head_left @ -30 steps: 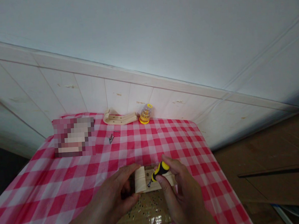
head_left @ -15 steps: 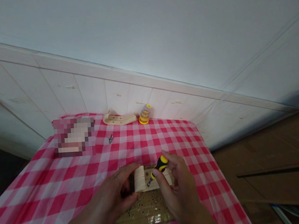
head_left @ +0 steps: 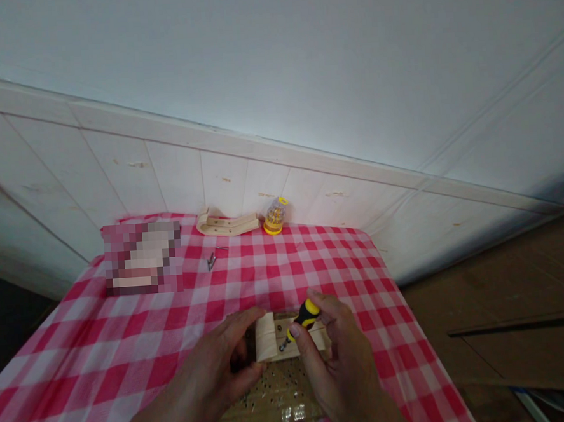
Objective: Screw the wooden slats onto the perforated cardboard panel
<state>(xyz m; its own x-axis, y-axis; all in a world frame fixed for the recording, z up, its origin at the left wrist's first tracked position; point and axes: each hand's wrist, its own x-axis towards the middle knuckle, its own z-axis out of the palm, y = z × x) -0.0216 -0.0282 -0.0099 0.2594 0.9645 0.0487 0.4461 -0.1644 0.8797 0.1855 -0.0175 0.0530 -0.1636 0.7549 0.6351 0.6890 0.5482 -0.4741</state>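
Note:
A pale curved wooden piece (head_left: pixel 265 337) lies on a brown board (head_left: pixel 278 396) covered in clear tape and dotted with small holes. My left hand (head_left: pixel 224 354) grips the raised, curled end of the wood between thumb and fingers. My right hand (head_left: pixel 338 347) holds a yellow-and-black screwdriver (head_left: pixel 306 314) by its handle, tilted, with the tip down at the flat part of the wood beside a dark hole. Whether a screw sits under the tip is too small to tell.
A second curved wooden piece (head_left: pixel 228 226) and a clear container with a yellow base (head_left: pixel 273 218) stand at the back against the white panelled wall (head_left: pixel 174 170). Small metal bits (head_left: pixel 211 261) lie on the red-checked tablecloth (head_left: pixel 248 286). A blurred-out item (head_left: pixel 146 257) is at left.
The view has shifted very slightly. Both hands keep their hold on the wood and the screwdriver, whose handle looks turned a little.

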